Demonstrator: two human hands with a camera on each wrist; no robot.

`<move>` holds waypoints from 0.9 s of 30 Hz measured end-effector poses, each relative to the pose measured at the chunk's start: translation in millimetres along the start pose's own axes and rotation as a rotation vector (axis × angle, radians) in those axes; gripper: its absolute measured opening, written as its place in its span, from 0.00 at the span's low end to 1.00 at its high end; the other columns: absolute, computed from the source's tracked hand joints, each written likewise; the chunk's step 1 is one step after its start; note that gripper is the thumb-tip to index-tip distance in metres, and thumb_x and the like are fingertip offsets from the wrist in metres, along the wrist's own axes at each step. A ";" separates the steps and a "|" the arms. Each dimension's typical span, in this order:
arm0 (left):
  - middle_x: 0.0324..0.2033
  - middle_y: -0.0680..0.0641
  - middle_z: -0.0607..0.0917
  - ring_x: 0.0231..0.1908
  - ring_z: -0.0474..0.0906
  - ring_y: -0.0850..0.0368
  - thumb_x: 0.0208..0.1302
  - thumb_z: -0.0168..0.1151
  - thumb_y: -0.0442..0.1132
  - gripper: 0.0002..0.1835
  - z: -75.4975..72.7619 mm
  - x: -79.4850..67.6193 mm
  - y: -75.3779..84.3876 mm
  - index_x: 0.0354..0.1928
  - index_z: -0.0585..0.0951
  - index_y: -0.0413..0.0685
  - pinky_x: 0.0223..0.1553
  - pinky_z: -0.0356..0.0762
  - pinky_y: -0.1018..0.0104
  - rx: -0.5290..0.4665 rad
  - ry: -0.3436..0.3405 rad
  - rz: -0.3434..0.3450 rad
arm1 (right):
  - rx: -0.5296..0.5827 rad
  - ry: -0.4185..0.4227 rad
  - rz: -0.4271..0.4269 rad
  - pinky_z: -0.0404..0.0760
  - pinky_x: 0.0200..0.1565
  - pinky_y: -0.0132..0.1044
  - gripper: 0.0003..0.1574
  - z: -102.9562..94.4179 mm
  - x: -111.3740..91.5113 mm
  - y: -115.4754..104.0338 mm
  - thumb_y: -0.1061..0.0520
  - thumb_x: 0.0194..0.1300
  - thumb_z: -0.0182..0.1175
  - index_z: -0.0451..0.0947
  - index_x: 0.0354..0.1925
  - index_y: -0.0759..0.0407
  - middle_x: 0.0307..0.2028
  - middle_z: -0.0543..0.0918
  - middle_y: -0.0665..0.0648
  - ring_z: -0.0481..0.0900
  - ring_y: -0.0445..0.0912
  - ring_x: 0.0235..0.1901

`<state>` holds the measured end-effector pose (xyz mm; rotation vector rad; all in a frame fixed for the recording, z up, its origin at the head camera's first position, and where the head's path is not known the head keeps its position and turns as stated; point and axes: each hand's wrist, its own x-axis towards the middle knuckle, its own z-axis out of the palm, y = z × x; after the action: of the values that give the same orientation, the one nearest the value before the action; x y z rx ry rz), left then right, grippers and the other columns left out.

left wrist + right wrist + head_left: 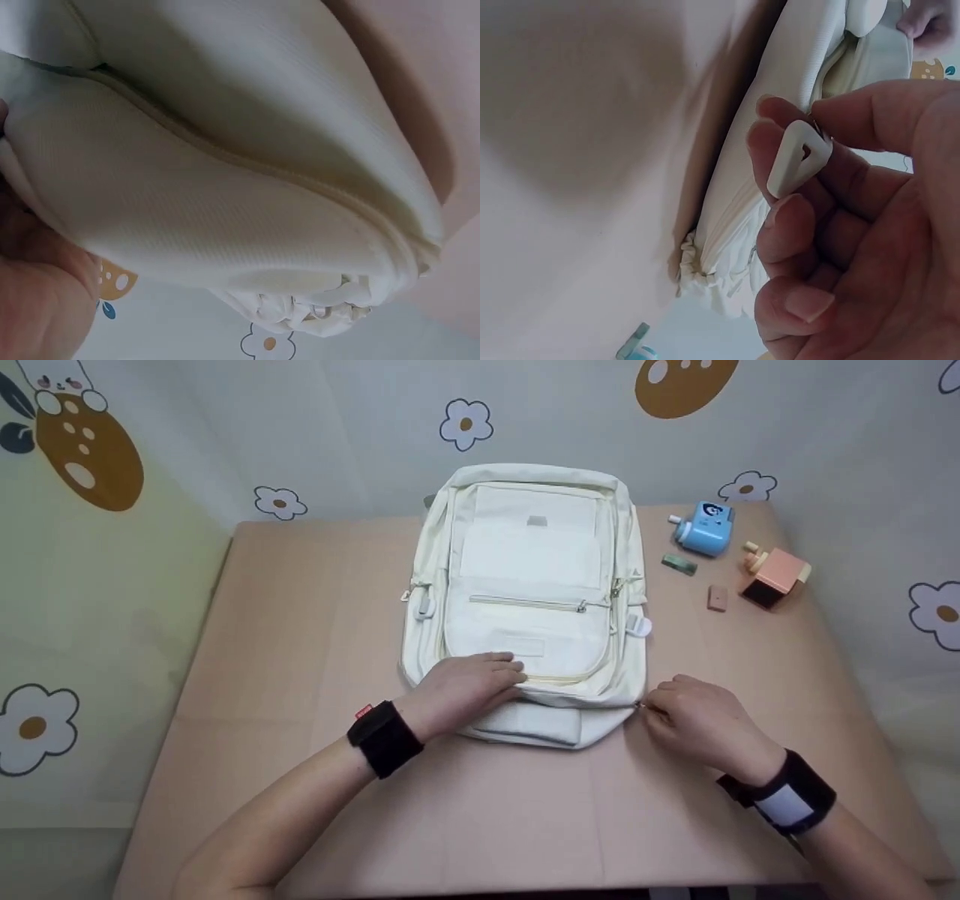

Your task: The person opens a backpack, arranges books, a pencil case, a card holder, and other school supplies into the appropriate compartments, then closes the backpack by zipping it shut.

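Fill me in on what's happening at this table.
Someone's left hand touches the lower front of a cream backpack lying on the table. In the head view, near the bag's lower right corner, the right hand has its grip on a white zip pull. To the bag's right, untouched, are a blue cranked device, a pink cranked device and two small pieces, one green, one brownish.

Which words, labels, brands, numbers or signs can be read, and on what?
No text can be read.
Red tag on the left wristband: too small to read.
Grey label high on the white backpack: too small to read.
Pale rectangular patch lower on the backpack: too faint to read.
Dark picture on the blue device: any lettering too small.
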<state>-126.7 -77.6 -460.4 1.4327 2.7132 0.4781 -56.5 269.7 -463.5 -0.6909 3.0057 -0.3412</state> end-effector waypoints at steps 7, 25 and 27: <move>0.27 0.55 0.78 0.33 0.80 0.58 0.78 0.55 0.50 0.14 -5.5 12.0 0.3 0.34 0.79 0.53 0.32 0.79 0.61 -0.029 -0.004 -0.028 | -0.041 0.050 0.007 0.67 0.24 0.39 0.12 0.3 -3.2 -10.3 0.56 0.67 0.65 0.79 0.25 0.50 0.20 0.70 0.44 0.69 0.44 0.24; 0.24 0.54 0.76 0.27 0.74 0.57 0.80 0.54 0.45 0.13 -9.1 13.1 -0.8 0.33 0.78 0.51 0.32 0.78 0.59 -0.020 -0.009 -0.013 | -0.013 0.158 -0.075 0.70 0.24 0.37 0.09 0.8 2.8 -59.1 0.57 0.67 0.68 0.80 0.29 0.50 0.23 0.73 0.44 0.72 0.42 0.25; 0.24 0.54 0.76 0.27 0.74 0.57 0.80 0.54 0.45 0.14 -8.7 13.0 -1.2 0.33 0.78 0.50 0.32 0.78 0.59 -0.011 -0.001 -0.007 | -0.018 0.170 -0.100 0.71 0.24 0.37 0.10 2.0 6.4 -65.3 0.56 0.67 0.67 0.80 0.28 0.50 0.23 0.74 0.44 0.73 0.42 0.25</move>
<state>-136.6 -69.9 -451.1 1.4193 2.7095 0.4914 -34.3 209.3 -450.9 -0.8573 3.1437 -0.3973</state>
